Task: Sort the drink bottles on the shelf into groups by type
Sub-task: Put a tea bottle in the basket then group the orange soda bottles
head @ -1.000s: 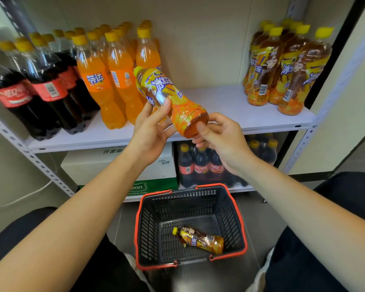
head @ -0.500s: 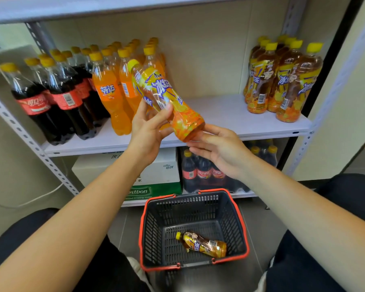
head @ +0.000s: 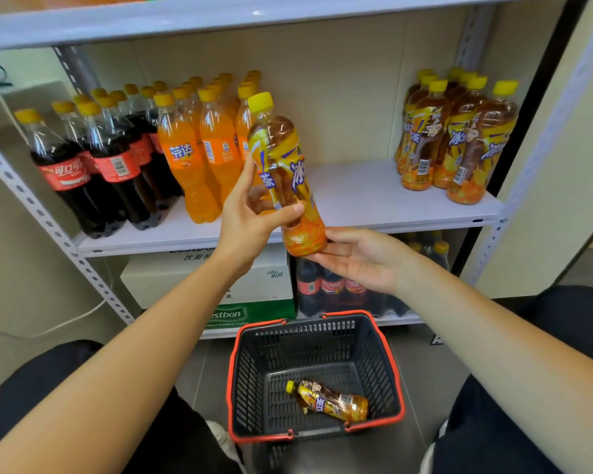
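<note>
White metal shelf (head: 356,196) groups like drinks. Mid-frame, the left grip (head: 247,220) clasps a yellow-capped plastic iced-tea bottle (head: 281,138); the released, flat right grip (head: 363,258) steadies its base, likely for standing it.

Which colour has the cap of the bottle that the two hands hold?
Yellow. The cap of the held bottle shows clearest in the head view.

glossy plastic tea bottle (head: 290,179), perforated plastic basket (head: 317,436), matt shelf (head: 356,193)
</note>
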`<state>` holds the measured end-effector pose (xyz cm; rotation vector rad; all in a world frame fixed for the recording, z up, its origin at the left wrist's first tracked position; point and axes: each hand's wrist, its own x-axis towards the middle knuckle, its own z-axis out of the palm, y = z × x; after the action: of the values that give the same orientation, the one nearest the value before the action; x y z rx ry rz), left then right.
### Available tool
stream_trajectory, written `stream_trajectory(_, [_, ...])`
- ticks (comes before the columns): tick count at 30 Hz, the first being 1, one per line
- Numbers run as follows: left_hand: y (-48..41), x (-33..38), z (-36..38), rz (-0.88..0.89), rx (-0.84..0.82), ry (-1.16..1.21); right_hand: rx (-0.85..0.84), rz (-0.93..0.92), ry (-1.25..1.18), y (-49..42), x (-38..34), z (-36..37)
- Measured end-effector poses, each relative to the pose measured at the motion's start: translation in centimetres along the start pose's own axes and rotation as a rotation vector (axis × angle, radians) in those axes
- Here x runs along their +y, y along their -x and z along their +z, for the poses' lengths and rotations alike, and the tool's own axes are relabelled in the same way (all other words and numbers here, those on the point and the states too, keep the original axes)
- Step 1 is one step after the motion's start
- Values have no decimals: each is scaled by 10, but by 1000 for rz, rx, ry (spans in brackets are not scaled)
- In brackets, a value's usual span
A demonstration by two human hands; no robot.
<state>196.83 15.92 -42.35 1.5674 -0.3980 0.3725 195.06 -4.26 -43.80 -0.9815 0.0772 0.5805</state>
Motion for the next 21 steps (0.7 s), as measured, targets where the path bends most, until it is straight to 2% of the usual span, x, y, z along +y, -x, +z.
stream_trajectory(6, [0, -2, -2, 18, -18, -71, 180, -291, 569, -3, 0, -9])
stream_trajectory(8, [2, -4, -3, 39, -42, -158, 237, -430, 656, -4, -5, -10])
stream_trajectory(12, [10, -10, 2, 47, -160, -250, 155, -620, 560, -2, -24, -12])
stream_trajectory(15, [20, -18, 10, 55, -234, -276, 74, -668, 534, 1, -28, -11])
stream_trajectory(21, [28, -22, 17, 26, -355, -291, 28, -748, 557, 0, -21, -16])
